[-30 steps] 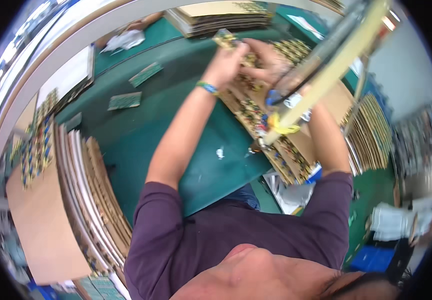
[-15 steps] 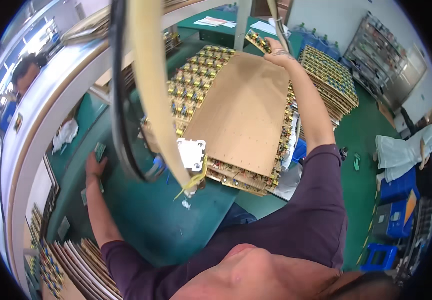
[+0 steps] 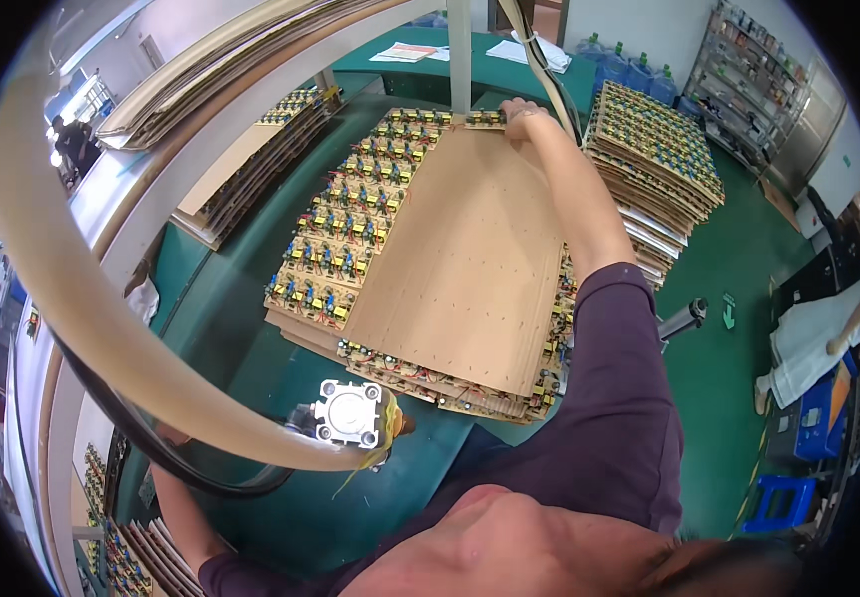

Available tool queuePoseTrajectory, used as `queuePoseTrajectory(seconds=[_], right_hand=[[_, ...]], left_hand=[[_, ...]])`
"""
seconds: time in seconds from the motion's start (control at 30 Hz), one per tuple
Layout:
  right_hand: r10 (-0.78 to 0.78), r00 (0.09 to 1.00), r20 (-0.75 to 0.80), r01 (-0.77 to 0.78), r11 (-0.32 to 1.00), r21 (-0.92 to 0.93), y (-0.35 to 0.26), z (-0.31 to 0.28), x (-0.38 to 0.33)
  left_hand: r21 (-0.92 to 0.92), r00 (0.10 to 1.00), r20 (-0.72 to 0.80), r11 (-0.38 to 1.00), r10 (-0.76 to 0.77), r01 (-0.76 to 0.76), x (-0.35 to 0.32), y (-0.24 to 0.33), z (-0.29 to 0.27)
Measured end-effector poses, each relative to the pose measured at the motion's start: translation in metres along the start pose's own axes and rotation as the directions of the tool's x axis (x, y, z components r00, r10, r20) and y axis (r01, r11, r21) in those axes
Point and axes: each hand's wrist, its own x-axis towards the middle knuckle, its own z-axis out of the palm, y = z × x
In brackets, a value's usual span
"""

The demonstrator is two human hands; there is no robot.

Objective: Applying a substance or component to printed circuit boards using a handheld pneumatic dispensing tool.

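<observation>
Materials and finishes. The cardboard sheet (image 3: 470,259) is being shown as matt brown paperboard, smooth and pierced by small holes; it is being gripped at its far edge by the right hand (image 3: 522,111). The circuit boards (image 3: 345,244) beneath it are being seen as rigid laminate carrying glossy yellow and blue plastic parts. The table (image 3: 251,358) is being covered by a matt green mat, smooth in finish. The square block (image 3: 348,413) is being rendered as bright, brushed metal. The hose (image 3: 82,298) is being shown as smooth beige plastic. The sleeve (image 3: 619,398) is being seen as soft, matt purple cloth.
</observation>
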Motion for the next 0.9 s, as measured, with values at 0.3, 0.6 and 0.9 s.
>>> queuePoseTrajectory(seconds=[0.3,0.6,0.9], right_hand=[[-0.221,0.973,0.062,0.205,0.959,0.196,-0.028,-0.005,-0.001],[-0.762,0.609,-0.221,0.783,0.533,0.319,-0.082,-0.042,-0.141],[-0.913,0.303,-0.275,0.836,0.116,0.536,-0.204,-0.018,-0.252]], left_hand=[[-0.028,0.954,0.119,0.961,0.276,-0.275,-0.014,0.016,-0.009],[-0.287,0.986,-0.132,0.956,-0.101,0.060,-0.008,0.166,-0.077],[-0.903,0.885,-0.405,0.055,0.229,-0.427,0.055,0.475,-0.084]])
